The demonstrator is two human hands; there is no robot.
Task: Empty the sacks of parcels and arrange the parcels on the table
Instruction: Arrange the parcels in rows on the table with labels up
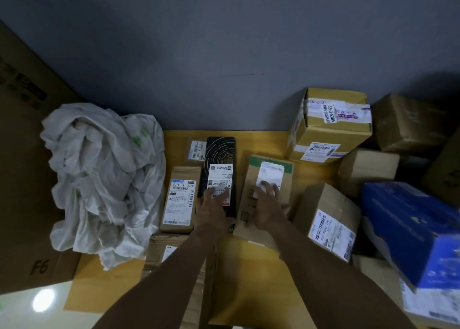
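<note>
Head view down onto a yellow table [261, 139] against a grey wall.

At centre, three parcels side by side, labels up: a kraft paper parcel [180, 179], a long black parcel [220, 152] with a pale spiral pattern, and a brown carton with a green band [249, 186], tilted a little clockwise.

Left hand [214, 206] flat on the near half of the black parcel, fingers straight and slightly apart, fingertips [210, 191] on its white label, gripping nothing.

Right hand [267, 204] flat on top of the green-banded carton, fingers spread, fingertips [266, 185] on the lower part of its white label; thumb towards the carton's right edge, hard to tell whether hooked over it.

Behind the kraft parcel, a smaller labelled parcel [196, 149]. Under the left forearm, a flat corrugated parcel [159, 251].

At far left, a crumpled white sack [99, 174], heaped on the table's left edge.

At right, just beside the right hand, a labelled carton [326, 219]; behind it a plain carton [368, 167] and a large taped carton [328, 127]; at the far right, a blue box [410, 229].
</note>
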